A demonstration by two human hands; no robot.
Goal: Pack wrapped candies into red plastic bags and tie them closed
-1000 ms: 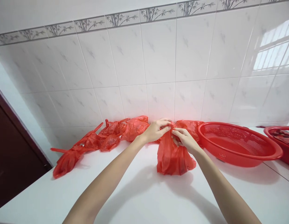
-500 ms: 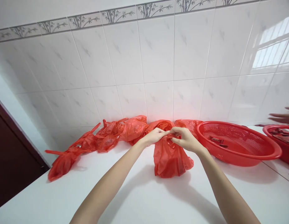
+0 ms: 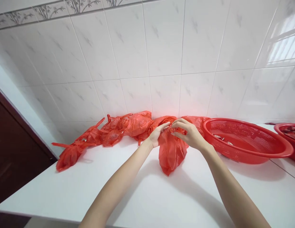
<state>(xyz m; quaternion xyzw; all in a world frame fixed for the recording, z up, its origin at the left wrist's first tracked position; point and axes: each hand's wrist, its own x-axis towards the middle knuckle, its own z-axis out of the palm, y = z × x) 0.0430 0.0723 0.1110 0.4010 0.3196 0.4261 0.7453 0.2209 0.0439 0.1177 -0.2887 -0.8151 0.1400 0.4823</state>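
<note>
A red plastic bag (image 3: 171, 151) hangs from my two hands, its bottom just touching the white counter (image 3: 142, 193). My left hand (image 3: 157, 134) pinches the bag's top from the left. My right hand (image 3: 190, 134) grips the same top from the right, fingers curled over the gathered handles. Both hands meet above the bag, close to the tiled wall. What is inside the bag is hidden.
A row of several tied red bags (image 3: 107, 134) lies along the wall at the left. A red mesh basket (image 3: 245, 141) with a few small items stands at the right, a second red basket (image 3: 289, 131) beyond it. A dark door (image 3: 11, 152) is at far left.
The bag has been lifted and gathered narrower, now hanging with only its bottom on the counter. A co-worker's hand seen at the far right half a second ago is gone.
</note>
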